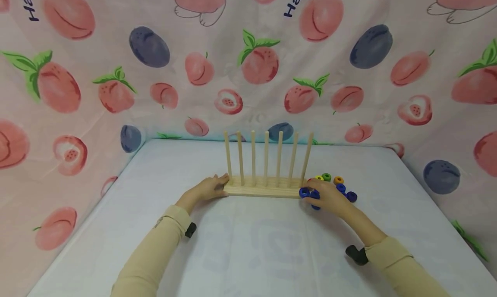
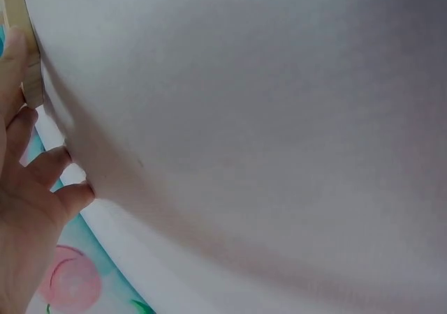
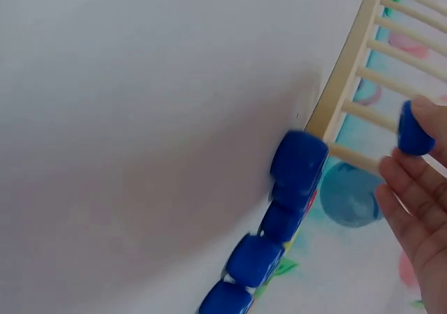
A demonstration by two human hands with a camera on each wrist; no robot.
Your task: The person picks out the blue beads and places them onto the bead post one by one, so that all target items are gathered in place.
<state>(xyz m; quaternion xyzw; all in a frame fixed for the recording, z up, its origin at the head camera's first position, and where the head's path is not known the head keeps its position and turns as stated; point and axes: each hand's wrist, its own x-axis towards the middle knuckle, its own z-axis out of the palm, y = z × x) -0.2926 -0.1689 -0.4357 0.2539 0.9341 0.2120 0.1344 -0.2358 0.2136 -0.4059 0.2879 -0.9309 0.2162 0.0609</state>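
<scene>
A wooden peg rack [image 1: 264,191] with a row of upright dowels stands on the white table. My left hand [image 1: 209,188] holds the left end of its base, thumb at the front; the other fingers touch the cloth in the left wrist view. At the rack's right end is my right hand [image 1: 329,198]. The right wrist view shows it pinching a blue bead [image 3: 413,131] between thumb and fingers, raised beside the dowels. Below, more blue beads [image 3: 299,162] lie in a line by the end of the base. In the head view, that hand partly hides the beads.
Around the right hand lie loose beads: a green bead [image 1: 326,176], an orange bead [image 1: 338,180], a dark blue bead [image 1: 351,196] and several others. A fruit-print cloth [image 1: 225,42] hangs behind the table and along both sides.
</scene>
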